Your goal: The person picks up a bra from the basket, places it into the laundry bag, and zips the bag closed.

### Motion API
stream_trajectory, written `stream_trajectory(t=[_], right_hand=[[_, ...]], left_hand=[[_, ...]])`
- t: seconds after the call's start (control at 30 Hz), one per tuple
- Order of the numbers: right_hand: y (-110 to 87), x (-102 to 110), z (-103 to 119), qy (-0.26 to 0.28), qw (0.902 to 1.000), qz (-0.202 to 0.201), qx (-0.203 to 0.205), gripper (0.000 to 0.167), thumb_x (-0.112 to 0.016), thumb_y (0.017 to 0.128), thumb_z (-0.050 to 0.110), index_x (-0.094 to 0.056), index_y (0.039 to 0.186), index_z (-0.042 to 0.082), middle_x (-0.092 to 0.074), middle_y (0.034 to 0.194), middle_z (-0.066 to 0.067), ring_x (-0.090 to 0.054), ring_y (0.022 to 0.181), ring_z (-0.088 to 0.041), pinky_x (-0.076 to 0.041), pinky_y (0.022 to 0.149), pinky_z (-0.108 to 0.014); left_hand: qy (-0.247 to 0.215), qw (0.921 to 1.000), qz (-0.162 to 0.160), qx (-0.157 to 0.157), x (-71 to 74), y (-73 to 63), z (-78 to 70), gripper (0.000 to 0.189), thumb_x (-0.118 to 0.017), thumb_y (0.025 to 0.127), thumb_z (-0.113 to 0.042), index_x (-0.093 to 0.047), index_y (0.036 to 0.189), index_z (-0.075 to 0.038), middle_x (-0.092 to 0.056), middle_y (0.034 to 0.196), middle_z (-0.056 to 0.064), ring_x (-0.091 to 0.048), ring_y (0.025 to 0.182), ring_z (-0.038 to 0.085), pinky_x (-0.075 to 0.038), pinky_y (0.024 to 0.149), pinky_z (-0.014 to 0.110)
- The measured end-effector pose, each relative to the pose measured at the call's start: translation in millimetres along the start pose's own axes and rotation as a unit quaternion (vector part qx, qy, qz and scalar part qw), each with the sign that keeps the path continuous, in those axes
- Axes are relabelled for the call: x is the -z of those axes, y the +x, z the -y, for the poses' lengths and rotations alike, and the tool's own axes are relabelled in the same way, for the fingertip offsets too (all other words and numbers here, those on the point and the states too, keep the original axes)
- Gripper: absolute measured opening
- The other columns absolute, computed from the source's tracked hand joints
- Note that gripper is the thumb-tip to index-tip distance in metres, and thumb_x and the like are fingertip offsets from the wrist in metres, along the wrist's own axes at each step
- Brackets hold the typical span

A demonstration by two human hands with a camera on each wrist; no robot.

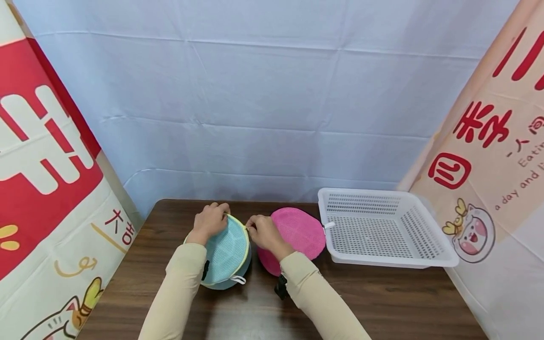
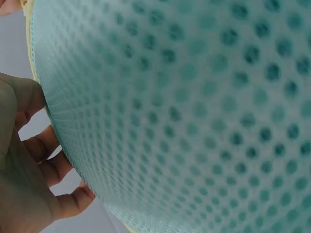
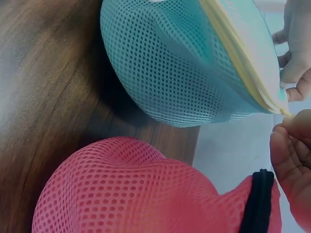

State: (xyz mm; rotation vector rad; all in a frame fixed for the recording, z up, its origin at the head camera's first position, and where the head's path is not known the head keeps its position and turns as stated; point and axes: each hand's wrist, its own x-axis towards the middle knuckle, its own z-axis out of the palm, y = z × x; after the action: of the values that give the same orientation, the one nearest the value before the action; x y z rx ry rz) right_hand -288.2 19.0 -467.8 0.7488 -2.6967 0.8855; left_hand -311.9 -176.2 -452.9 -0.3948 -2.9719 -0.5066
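Note:
A light-blue mesh laundry bag (image 1: pixel 227 252) with yellow trim stands rounded on the table. My left hand (image 1: pixel 210 220) holds its far rim, with thumb and fingers at the edge in the left wrist view. At the rim's right side, my right hand (image 1: pixel 265 232) pinches the end of the yellow zipper trim (image 3: pixel 248 80). A white loop tab (image 1: pixel 238 279) sticks out at the bag's near side. Partly under my right forearm lies a pink mesh laundry bag (image 1: pixel 299 231), which has a white tab at its right; a black strip (image 3: pixel 259 201) shows over pink mesh in the right wrist view.
To the right, a white perforated plastic basket (image 1: pixel 393 263) stands beside the pink bag. All of this sits on a dark wooden table (image 1: pixel 136 293). A pale cloth (image 1: pixel 263 104) hangs behind, with printed cloths at both sides.

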Motion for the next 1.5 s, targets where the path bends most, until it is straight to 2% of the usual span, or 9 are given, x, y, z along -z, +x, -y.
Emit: stream_trajectory(t=[0.27,0.47,0.7,0.87,1.03,1.27,1.37,1.5], right_hand=[[-1.1,2.4,-3.0,0.023,0.9994,0.015,-0.019,0.011,-0.056,0.087,0.001,-0.066,0.085,0.006,-0.06,0.081,-0.002,-0.05,0.063,-0.009,-0.043,0.055,-0.021],[-1.2,4.9,-2.5,0.016,0.9997,0.016,-0.012,0.012,-0.057,0.087,0.001,-0.066,0.084,0.007,-0.061,0.081,-0.002,-0.05,0.061,-0.008,-0.042,0.054,-0.02],[-0.9,6.8,-0.7,0.016,0.9997,0.016,-0.006,0.01,-0.058,0.086,0.001,-0.066,0.084,0.006,-0.061,0.08,-0.003,-0.049,0.06,-0.008,-0.043,0.055,-0.021],[-2.4,8.2,-1.6,0.016,0.9996,0.025,-0.004,0.01,-0.058,0.085,0.001,-0.067,0.083,0.005,-0.062,0.077,-0.001,-0.05,0.062,-0.007,-0.044,0.057,-0.021],[-2.3,9.0,0.1,0.022,0.9994,0.027,-0.001,0.009,-0.059,0.085,0.002,-0.067,0.083,0.005,-0.061,0.077,-0.001,-0.05,0.061,-0.007,-0.044,0.055,-0.021],[-0.4,8.1,0.6,0.041,0.9983,0.027,-0.03,0.011,-0.057,0.087,0.002,-0.068,0.085,0.004,-0.06,0.075,0.0,-0.046,0.055,-0.006,-0.041,0.051,-0.02],[0.5,7.6,0.0,0.043,0.9983,0.023,-0.033,0.011,-0.058,0.087,0.002,-0.068,0.085,0.005,-0.06,0.074,0.0,-0.045,0.053,-0.006,-0.041,0.05,-0.02],[1.2,7.2,-0.5,0.042,0.998,0.026,-0.038,0.01,-0.059,0.087,0.003,-0.068,0.085,0.004,-0.06,0.073,0.0,-0.048,0.054,-0.007,-0.042,0.051,-0.02]], left_hand=[[-0.017,0.9985,-0.027,0.045,-2.3,-1.9,5.5,0.022,-0.044,0.094,-0.015,-0.06,0.11,-0.012,-0.055,0.105,0.016,-0.051,0.09,0.034,-0.043,0.063,0.048],[-0.015,0.9955,-0.034,0.087,1.9,-3.7,4.3,0.019,-0.043,0.094,-0.013,-0.058,0.105,-0.01,-0.054,0.097,0.017,-0.052,0.083,0.035,-0.043,0.062,0.049],[-0.032,0.9911,-0.035,0.124,4.1,-5.1,9.1,0.022,-0.039,0.094,-0.012,-0.056,0.109,-0.009,-0.053,0.098,0.019,-0.05,0.071,0.032,-0.041,0.055,0.045],[-0.043,0.9867,-0.038,0.152,2.4,-7.3,15.0,0.023,-0.04,0.093,-0.012,-0.054,0.111,-0.007,-0.053,0.096,0.02,-0.049,0.069,0.031,-0.04,0.055,0.044],[-0.047,0.9853,-0.038,0.16,2.8,-8.6,17.1,0.023,-0.042,0.093,-0.012,-0.054,0.112,-0.005,-0.053,0.095,0.02,-0.049,0.069,0.031,-0.04,0.055,0.045],[-0.049,0.9868,-0.047,0.147,4.2,-10.6,17.5,0.024,-0.043,0.093,-0.01,-0.058,0.109,-0.003,-0.054,0.095,0.02,-0.052,0.075,0.032,-0.043,0.058,0.045],[-0.046,0.9873,-0.05,0.143,5.1,-11.0,18.2,0.021,-0.045,0.091,-0.009,-0.061,0.103,-0.002,-0.057,0.089,0.017,-0.053,0.072,0.03,-0.043,0.056,0.043],[-0.044,0.9874,-0.048,0.144,7.0,-11.4,19.5,0.016,-0.045,0.091,-0.009,-0.06,0.087,-0.004,-0.054,0.072,0.012,-0.05,0.059,0.024,-0.037,0.048,0.037]])
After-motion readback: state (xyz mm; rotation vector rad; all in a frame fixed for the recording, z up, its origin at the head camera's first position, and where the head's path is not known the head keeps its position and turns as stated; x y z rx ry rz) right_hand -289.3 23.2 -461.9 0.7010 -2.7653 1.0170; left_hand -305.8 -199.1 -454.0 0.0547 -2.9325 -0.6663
